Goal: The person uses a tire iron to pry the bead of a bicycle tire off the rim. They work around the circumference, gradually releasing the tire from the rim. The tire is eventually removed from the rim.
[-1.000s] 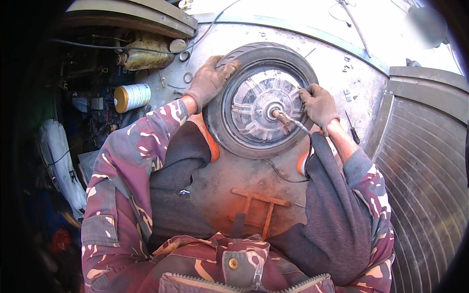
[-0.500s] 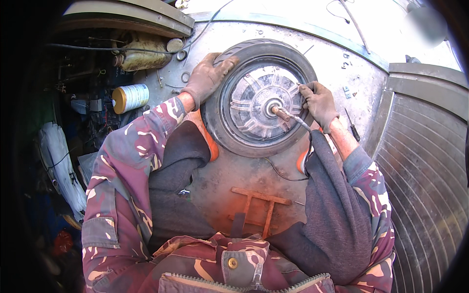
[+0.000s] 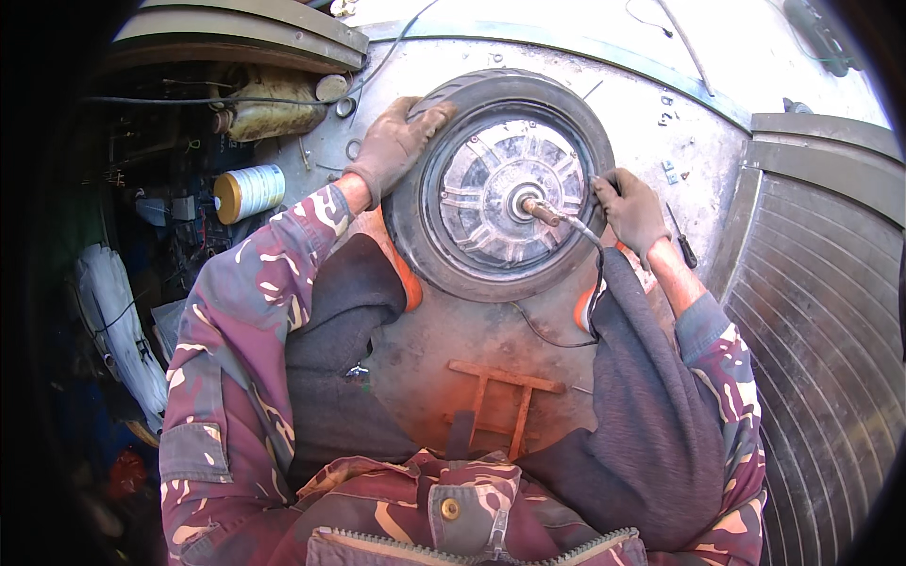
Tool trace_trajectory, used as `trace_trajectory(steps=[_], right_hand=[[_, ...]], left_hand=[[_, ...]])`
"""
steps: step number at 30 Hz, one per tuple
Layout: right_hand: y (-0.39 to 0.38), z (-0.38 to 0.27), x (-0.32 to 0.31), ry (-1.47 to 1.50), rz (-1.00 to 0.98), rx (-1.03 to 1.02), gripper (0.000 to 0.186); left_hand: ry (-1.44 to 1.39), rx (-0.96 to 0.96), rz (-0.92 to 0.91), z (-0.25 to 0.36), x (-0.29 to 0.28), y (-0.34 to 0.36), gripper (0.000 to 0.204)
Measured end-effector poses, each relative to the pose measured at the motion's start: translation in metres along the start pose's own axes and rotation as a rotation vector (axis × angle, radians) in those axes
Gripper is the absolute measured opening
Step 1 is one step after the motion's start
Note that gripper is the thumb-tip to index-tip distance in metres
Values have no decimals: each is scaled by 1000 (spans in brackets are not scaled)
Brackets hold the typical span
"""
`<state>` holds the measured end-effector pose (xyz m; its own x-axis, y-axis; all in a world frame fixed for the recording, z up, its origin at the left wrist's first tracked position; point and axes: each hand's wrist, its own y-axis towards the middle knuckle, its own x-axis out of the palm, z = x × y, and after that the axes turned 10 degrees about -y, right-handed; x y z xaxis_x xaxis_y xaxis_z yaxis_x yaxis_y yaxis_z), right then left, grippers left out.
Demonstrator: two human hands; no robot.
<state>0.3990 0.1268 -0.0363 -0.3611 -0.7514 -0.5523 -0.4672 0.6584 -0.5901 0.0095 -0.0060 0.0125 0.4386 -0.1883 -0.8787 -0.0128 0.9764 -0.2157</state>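
A hub-motor wheel (image 3: 514, 168) with a black tyre (image 3: 408, 236) lies on the floor between my legs, its silver hub cover facing up. From its centre rises an axle (image 3: 540, 211), out of which a cable (image 3: 590, 234) runs to the right. My left hand (image 3: 394, 146), in a brownish work glove, grips the tyre at its upper left, fingers over the tread and sidewall. At the right side, my gloved right hand (image 3: 630, 209) has thumb and fingers pinched together against the tyre; anything between the fingertips is too small to make out.
A rusty metal frame (image 3: 505, 379) lies between my thighs. On the right are a screwdriver (image 3: 687, 251) and a ribbed metal shutter panel (image 3: 821, 311). Small hardware (image 3: 668, 170) is scattered nearby. To the left stand a white can (image 3: 260, 191) and a dirty plastic canister (image 3: 274, 106).
My right hand has shifted slightly right, from the inner rim out to the tyre's edge. The left hand keeps its grip on the tyre.
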Motion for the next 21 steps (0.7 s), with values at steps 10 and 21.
trace_trajectory(steps=[10,21], right_hand=[[-23,13,7,-79,-4,-80,26],[-28,5,6,-118,20,-136,23]], left_hand=[[-143,-122,-21,9,-7,4,39],[-179,-174,-26,14,-10,4,39]])
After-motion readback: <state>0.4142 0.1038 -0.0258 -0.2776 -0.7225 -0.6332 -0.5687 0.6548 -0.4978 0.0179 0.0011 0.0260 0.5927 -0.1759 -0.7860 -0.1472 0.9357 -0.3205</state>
